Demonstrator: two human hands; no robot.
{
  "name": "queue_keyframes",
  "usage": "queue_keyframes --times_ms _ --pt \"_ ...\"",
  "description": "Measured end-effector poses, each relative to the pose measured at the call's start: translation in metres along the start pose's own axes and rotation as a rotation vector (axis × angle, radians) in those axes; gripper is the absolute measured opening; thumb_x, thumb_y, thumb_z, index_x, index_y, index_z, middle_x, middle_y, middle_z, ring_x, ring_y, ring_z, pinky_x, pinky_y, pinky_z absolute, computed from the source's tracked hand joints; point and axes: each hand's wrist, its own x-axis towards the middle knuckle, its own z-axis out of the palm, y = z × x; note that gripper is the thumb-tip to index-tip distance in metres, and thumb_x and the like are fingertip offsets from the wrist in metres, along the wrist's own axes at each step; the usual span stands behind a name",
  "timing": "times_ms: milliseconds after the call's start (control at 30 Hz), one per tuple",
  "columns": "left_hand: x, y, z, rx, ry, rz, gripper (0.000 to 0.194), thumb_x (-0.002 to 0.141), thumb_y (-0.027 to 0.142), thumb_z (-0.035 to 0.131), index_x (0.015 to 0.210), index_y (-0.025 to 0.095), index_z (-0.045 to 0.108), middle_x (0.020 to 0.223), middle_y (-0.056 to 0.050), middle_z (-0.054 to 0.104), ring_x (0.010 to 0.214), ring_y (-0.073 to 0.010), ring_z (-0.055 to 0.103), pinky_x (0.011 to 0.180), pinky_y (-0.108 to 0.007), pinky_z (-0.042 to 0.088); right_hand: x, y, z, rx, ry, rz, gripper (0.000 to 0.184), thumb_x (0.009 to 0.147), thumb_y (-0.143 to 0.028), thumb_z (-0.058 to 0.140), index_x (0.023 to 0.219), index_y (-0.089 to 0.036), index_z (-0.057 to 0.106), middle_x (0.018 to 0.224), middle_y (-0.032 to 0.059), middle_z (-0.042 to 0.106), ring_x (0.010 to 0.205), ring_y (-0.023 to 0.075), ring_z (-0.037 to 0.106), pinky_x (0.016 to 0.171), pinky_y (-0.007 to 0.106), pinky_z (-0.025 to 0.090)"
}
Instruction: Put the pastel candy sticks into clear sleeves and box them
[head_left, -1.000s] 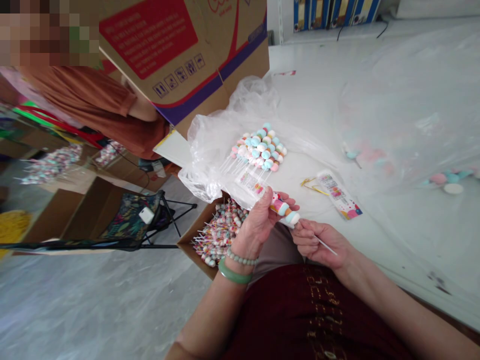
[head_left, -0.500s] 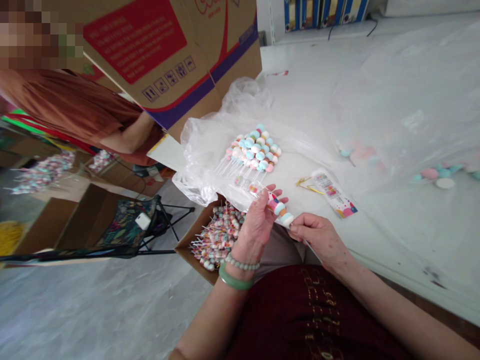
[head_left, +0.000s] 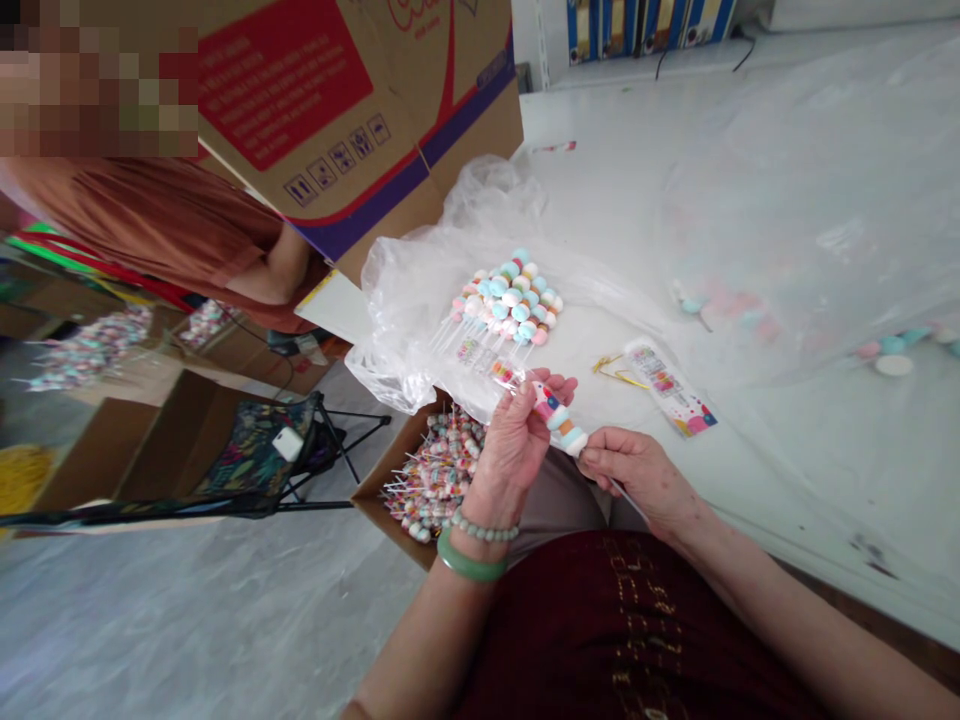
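Candy stick [head_left: 556,412] held between left hand [head_left: 510,450] and right hand [head_left: 637,475].

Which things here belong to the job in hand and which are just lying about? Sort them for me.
Job in hand:
left hand and right hand, both on a marshmallow skewer
rows of skewers on a plastic bag
box of skewers
printed label strip
gold twist ties

Apparently lying about:
folding chair
large cardboard carton
blue binders

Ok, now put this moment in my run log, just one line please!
left hand: holds pastel candy skewer | right hand: pinches its white stick | beside: cardboard box of candy skewers
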Motion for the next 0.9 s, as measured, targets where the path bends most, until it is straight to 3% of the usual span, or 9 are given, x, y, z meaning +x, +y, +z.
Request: queue_keyframes --times_ms 200,433,600,733,900 --pt "-0.001 0.002 -0.005 0.176 -0.061 -0.089 0.031 0.076 0.041 0.068 0.088 0.012 0.066 0.078 -0.007 0.069 0.080 -0.0226 0.068 0.081 -0.037 0.052 0.001 0.001 -0.004 0.142 -0.042 0.029 0.017 0.075 -0.028 0.065 0.067 -0.015 0.059 0.049 -0.0031 0.048 0.046 0.0064 0.035 0.044 0.021 0.020" --pt "0.000 -0.003 -0.009 0.147 0.042 -0.142 0.031 0.073 0.041 0.071 0.078 0.011 0.064 0.074 -0.005 0.067 0.068 -0.0182 0.067 0.075 -0.035 0.054 0.005 0.000 -0.010 0.550 -0.188 0.229 0.014 0.071 -0.015 0.068 0.064 -0.014 0.056 0.048 -0.0058 0.040 0.043 0.0034 0.026 0.040 0.018 0.017" --pt "-0.004 -0.008 -0.004 0.188 0.022 -0.130 0.033 0.076 0.043 0.067 0.083 0.012 0.063 0.077 -0.006 0.067 0.072 -0.0212 0.068 0.076 -0.036 0.053 0.011 0.001 -0.004 0.713 -0.241 0.369 0.016 0.064 -0.008 0.068 0.065 -0.014 0.053 0.049 -0.0088 0.036 0.043 0.0017 0.020 0.040 0.014 0.016" --pt "-0.005 -0.009 -0.005 0.179 0.030 -0.196 0.035 0.079 0.045 0.063 0.085 0.011 0.062 0.076 -0.008 0.067 0.071 -0.0226 0.068 0.073 -0.037 0.054 0.011 0.003 -0.002 0.514 -0.173 0.302 0.014 0.070 -0.020 0.067 0.068 -0.015 0.054 0.048 -0.0081 0.038 0.042 0.0031 0.022 0.040 0.017 0.015" --pt "0.001 -0.007 -0.009 0.101 0.137 -0.141 0.025 0.080 0.036 0.065 0.087 0.012 0.062 0.078 -0.007 0.068 0.073 -0.0196 0.068 0.081 -0.037 0.054 0.003 0.008 -0.007 -0.092 0.061 -0.001 0.019 0.077 -0.035 0.061 0.070 -0.018 0.057 0.054 -0.0037 0.049 0.048 0.0080 0.034 0.045 0.022 0.023"
